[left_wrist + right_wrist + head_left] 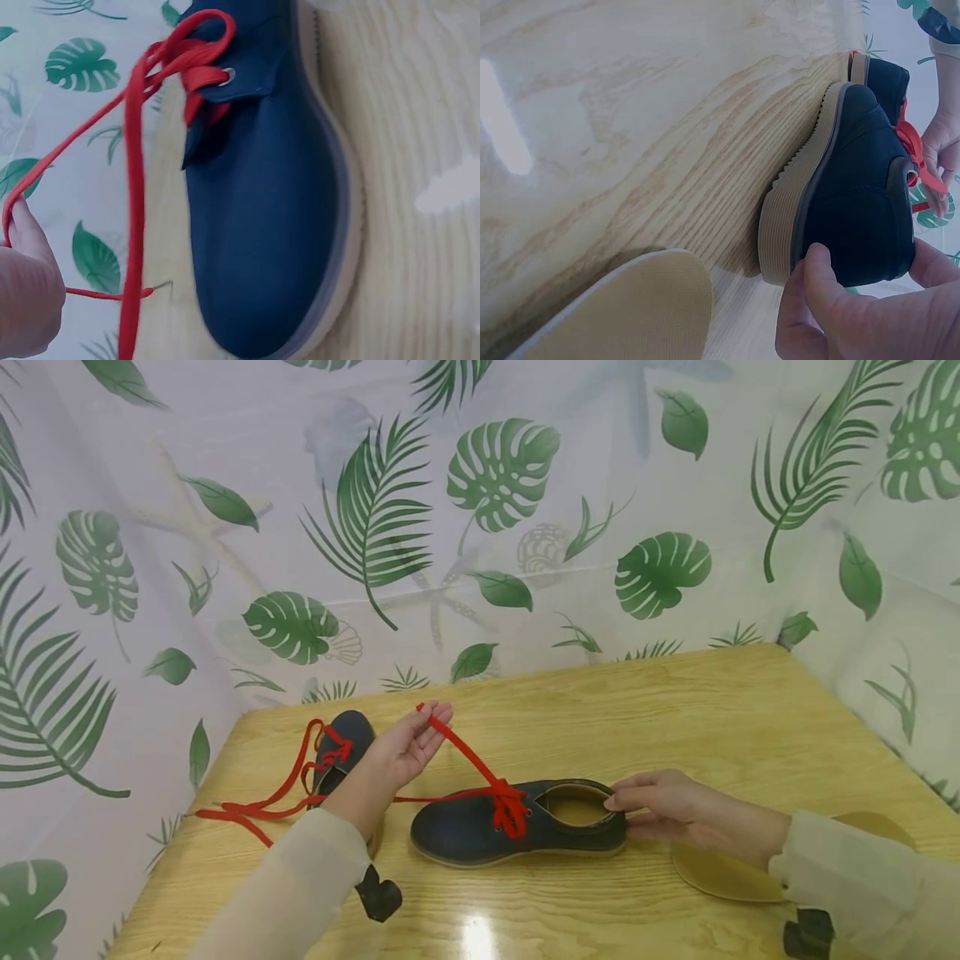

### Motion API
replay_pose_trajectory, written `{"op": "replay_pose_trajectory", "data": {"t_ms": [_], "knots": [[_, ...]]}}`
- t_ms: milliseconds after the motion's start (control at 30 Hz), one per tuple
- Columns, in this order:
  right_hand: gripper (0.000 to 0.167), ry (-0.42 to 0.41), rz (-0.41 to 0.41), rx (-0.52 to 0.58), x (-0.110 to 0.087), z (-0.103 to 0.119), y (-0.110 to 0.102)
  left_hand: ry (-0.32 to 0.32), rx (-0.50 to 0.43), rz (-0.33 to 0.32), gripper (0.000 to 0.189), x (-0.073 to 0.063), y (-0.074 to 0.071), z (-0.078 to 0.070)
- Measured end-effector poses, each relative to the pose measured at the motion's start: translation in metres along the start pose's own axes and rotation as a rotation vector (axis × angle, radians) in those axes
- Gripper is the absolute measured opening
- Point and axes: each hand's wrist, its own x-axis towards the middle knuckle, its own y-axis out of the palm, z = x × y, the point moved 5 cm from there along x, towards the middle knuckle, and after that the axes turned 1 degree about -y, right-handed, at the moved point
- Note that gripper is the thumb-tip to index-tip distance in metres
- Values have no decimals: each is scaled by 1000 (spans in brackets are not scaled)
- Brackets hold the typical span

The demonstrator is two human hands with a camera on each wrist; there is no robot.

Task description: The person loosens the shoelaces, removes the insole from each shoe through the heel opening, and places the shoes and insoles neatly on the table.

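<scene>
A dark navy shoe (461, 831) lies on the wooden table in the head view, toe pointing left. Its red shoelace (468, 752) is looped in a knot over the eyelets. One lace end runs up to my left hand (405, 750), which holds it between thumb and fingers beyond the toe; its tip sticks out past the fingers. Another length of lace stretches left from the knot. At the heel, my right hand (686, 810) grips the shoe's back, and the right wrist view shows the thumb and fingers (817, 270) around the heel (855, 232).
A second navy shoe (352, 732) stands at the left, partly behind my left forearm, its loose red laces (258, 810) trailing over the table (712, 718). Under my right sleeve lies a tan insole (723, 870). A leaf-printed cloth (495, 568) hangs behind the table.
</scene>
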Motion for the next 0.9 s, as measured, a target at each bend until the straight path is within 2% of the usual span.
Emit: {"op": "replay_pose_trajectory", "data": {"t_ms": [167, 433, 567, 767, 900], "knots": [[54, -3, 8, -9, 0, -1, -1, 16, -68, -54, 35, -2, -6, -14], [53, -5, 3, -5, 2, -2, -2, 45, -107, -83, 16, -6, -14, -33], [52, -6, -3, -12, 2, -3, -3, 43, -164, -76, 18, -10, -17, -44], [52, -3, -11, -11, 1, -2, -2, 37, -354, -50, 15, -20, -22, -65], [52, -5, -13, -13, 1, -1, -2, 40, -394, -38, 10, -27, -28, -77]]}}
